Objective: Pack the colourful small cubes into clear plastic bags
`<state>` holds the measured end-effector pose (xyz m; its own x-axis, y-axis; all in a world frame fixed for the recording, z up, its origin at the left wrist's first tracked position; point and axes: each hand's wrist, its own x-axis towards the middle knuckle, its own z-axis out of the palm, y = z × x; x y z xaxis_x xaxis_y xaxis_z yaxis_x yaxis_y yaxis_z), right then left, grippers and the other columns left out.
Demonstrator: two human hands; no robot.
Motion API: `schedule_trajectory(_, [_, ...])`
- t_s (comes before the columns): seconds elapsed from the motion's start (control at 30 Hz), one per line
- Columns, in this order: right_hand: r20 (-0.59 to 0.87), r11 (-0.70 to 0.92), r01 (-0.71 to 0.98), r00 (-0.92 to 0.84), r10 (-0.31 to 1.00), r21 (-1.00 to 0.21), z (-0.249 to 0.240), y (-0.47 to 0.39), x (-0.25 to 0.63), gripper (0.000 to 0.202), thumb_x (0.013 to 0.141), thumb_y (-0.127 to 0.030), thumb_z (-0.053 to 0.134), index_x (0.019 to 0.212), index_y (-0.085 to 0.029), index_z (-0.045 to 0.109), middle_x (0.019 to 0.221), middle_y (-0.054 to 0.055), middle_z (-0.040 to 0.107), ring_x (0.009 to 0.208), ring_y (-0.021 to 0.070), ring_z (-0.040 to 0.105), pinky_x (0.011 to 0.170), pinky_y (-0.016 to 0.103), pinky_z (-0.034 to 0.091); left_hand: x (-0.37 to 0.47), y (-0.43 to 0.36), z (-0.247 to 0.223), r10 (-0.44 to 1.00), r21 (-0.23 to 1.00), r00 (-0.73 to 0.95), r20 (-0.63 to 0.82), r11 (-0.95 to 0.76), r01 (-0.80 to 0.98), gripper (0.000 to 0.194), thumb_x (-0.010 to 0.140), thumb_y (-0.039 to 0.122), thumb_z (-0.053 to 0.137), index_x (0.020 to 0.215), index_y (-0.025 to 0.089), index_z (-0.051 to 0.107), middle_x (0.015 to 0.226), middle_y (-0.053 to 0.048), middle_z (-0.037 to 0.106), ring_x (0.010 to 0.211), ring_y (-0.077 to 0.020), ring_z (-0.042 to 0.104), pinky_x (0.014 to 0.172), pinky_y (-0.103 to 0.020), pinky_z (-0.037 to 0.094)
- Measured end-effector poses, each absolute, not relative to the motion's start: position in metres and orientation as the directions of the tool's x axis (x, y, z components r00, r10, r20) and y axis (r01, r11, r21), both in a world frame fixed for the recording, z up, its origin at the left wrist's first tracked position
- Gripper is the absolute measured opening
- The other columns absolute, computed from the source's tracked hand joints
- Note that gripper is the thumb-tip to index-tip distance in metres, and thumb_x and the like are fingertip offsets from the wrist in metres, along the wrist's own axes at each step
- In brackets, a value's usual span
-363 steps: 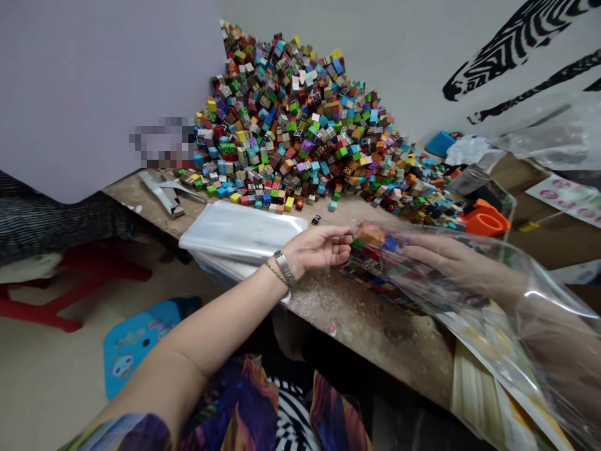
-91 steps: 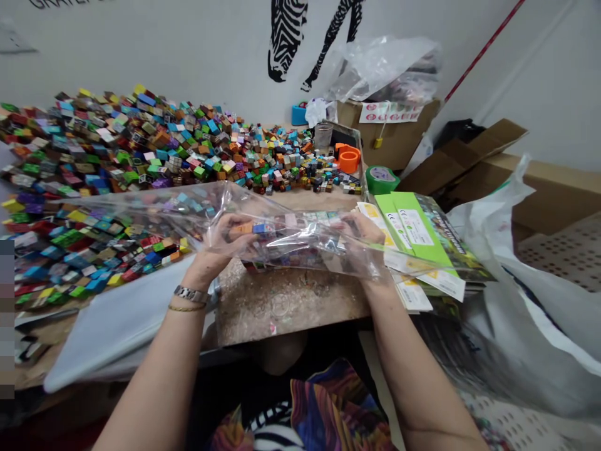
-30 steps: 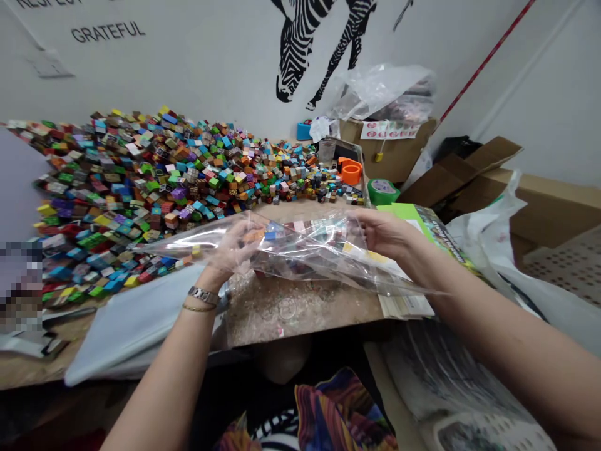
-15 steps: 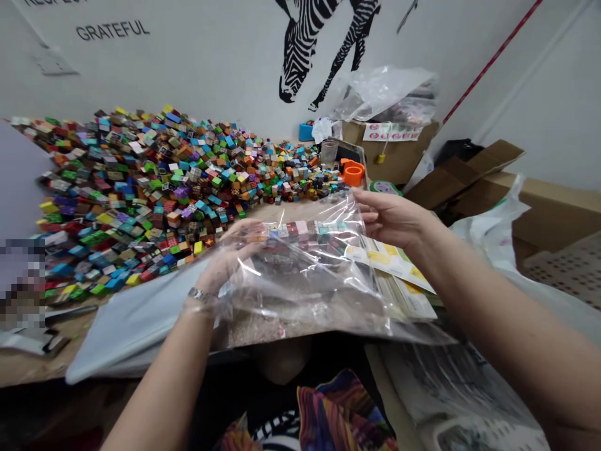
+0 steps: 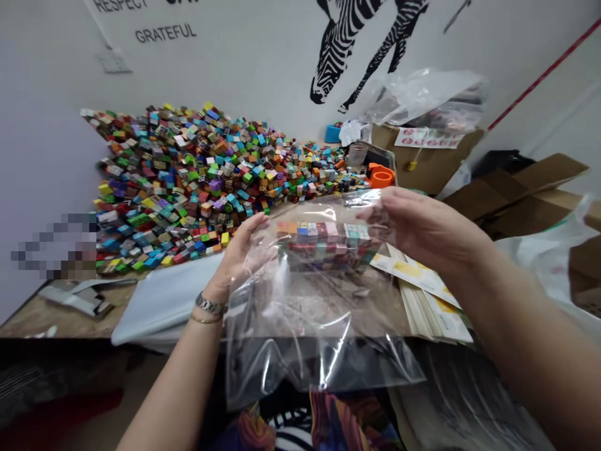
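A clear plastic bag (image 5: 310, 326) hangs between my hands, its lower part draping past the table's front edge. My left hand (image 5: 239, 250), with a metal watch on the wrist, is closed at the bag's upper left side; its fingers are partly hidden by shiny film. My right hand (image 5: 417, 219) pinches the upper right corner of the bag. Through the film shows a row of small coloured blocks (image 5: 328, 233), neatly lined up between the two hands. Whether the blocks are inside the bag or behind it, I cannot tell.
A large heap of small coloured blocks (image 5: 201, 169) fills the table's back left. Flat plastic bags (image 5: 164, 297) lie at left, near a metal tool (image 5: 82, 297). Stacked cards (image 5: 429, 307), an orange holder (image 5: 381, 176) and cardboard boxes (image 5: 521, 185) are at right.
My right hand has drawn nearer to me and curled over the bag's corner. The bag has spread out and hangs lower in front. The view has turned left.
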<state>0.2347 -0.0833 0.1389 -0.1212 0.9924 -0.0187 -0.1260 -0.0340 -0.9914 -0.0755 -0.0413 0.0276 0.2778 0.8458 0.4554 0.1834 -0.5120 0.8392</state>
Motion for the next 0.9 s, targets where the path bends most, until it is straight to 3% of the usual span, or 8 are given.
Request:
schedule_trajectory(0.17, [0.135, 0.132, -0.029, -0.146, 0.98, -0.991, 0.143, -0.116, 0.246, 0.04, 0.069, -0.058, 0.079, 0.061, -0.026, 0.057, 0.061, 0.002, 0.046, 0.06, 0.0169, 0.045, 0.06, 0.035, 0.04, -0.105, -0.06, 0.025, 0.842, 0.816, 0.349, 0.411, -0.51, 0.271, 0.078, 0.085, 0.037, 0.074, 0.152, 0.039, 0.035, 0.159, -0.008, 0.039, 0.146, -0.0289, 0.038, 0.117, -0.046, 0.039])
schedule_trajectory(0.27, [0.144, 0.146, 0.074, -0.035, 0.989, -0.986, 0.134, -0.132, 0.259, 0.046, 0.064, -0.069, 0.074, 0.055, -0.029, 0.053, 0.051, 0.003, 0.036, 0.057, 0.0216, 0.045, 0.065, 0.045, 0.045, -0.104, -0.046, 0.029, 0.851, 0.841, 0.345, 0.396, -0.487, 0.235, 0.066, 0.087, 0.042, 0.07, 0.147, 0.037, 0.044, 0.157, -0.008, 0.041, 0.145, -0.029, 0.039, 0.116, -0.044, 0.04])
schedule_trajectory(0.33, [0.09, 0.09, 0.133, -0.003, 0.996, -0.987, 0.123, -0.14, 0.265, 0.046, 0.064, -0.069, 0.072, 0.051, -0.029, 0.053, 0.05, 0.005, 0.035, 0.062, 0.026, 0.05, 0.071, 0.051, 0.047, -0.095, -0.03, 0.033, 0.845, 0.857, 0.371, 0.384, -0.476, 0.197, 0.056, 0.09, 0.045, 0.065, 0.143, 0.035, 0.051, 0.155, -0.007, 0.042, 0.143, -0.0292, 0.041, 0.115, -0.045, 0.04])
schedule_trajectory(0.43, [-0.062, -0.058, 0.151, -0.023, 0.998, -0.987, 0.103, -0.152, 0.268, 0.036, 0.069, -0.065, 0.069, 0.057, -0.032, 0.061, 0.053, 0.007, 0.04, 0.061, 0.0264, 0.05, 0.065, 0.049, 0.046, -0.077, -0.006, 0.036, 0.823, 0.882, 0.459, 0.335, -0.445, 0.156, 0.065, 0.082, 0.047, 0.074, 0.142, 0.035, 0.052, 0.156, -0.007, 0.041, 0.146, -0.0336, 0.036, 0.116, -0.05, 0.038])
schedule_trajectory(0.57, [-0.168, -0.171, 0.069, 0.053, 0.984, -0.983, 0.079, -0.158, 0.27, 0.026, 0.074, -0.054, 0.07, 0.061, -0.032, 0.064, 0.059, 0.004, 0.039, 0.049, 0.0167, 0.035, 0.048, 0.04, 0.031, -0.06, 0.006, 0.03, 0.773, 0.915, 0.564, 0.29, -0.397, 0.072, 0.088, 0.071, 0.04, 0.085, 0.148, 0.037, 0.043, 0.157, -0.011, 0.04, 0.143, -0.0367, 0.039, 0.114, -0.056, 0.04])
schedule_trajectory(0.7, [-0.181, -0.182, -0.009, 0.163, 0.97, -0.983, 0.063, -0.152, 0.279, 0.026, 0.07, -0.053, 0.076, 0.063, -0.031, 0.063, 0.059, 0.001, 0.034, 0.046, 0.0116, 0.026, 0.046, 0.035, 0.019, -0.055, 0.001, 0.024, 0.765, 0.918, 0.579, 0.283, -0.39, 0.067, 0.09, 0.072, 0.036, 0.085, 0.151, 0.034, 0.04, 0.152, -0.011, 0.045, 0.14, -0.0355, 0.044, 0.113, -0.053, 0.042])
schedule_trajectory(0.8, [-0.162, -0.171, 0.017, 0.235, 0.958, -0.985, 0.057, -0.144, 0.286, 0.025, 0.069, -0.054, 0.077, 0.069, -0.033, 0.063, 0.062, 0.001, 0.043, 0.044, 0.0108, 0.026, 0.046, 0.035, 0.02, -0.055, -0.003, 0.025, 0.787, 0.898, 0.534, 0.311, -0.427, 0.107, 0.075, 0.075, 0.037, 0.082, 0.143, 0.031, 0.051, 0.145, -0.01, 0.05, 0.135, -0.0331, 0.049, 0.112, -0.05, 0.045])
schedule_trajectory(0.9, [-0.156, -0.21, 0.143, 0.319, 0.935, -0.967, 0.053, -0.135, 0.287, 0.027, 0.069, -0.053, 0.079, 0.089, -0.038, 0.067, 0.087, 0.005, 0.065, 0.056, 0.0171, 0.051, 0.049, 0.036, 0.037, -0.056, -0.005, 0.027, 0.794, 0.876, 0.502, 0.343, -0.463, 0.134, 0.057, 0.077, 0.038, 0.08, 0.131, 0.027, 0.063, 0.135, -0.01, 0.054, 0.128, -0.0297, 0.055, 0.107, -0.046, 0.05])
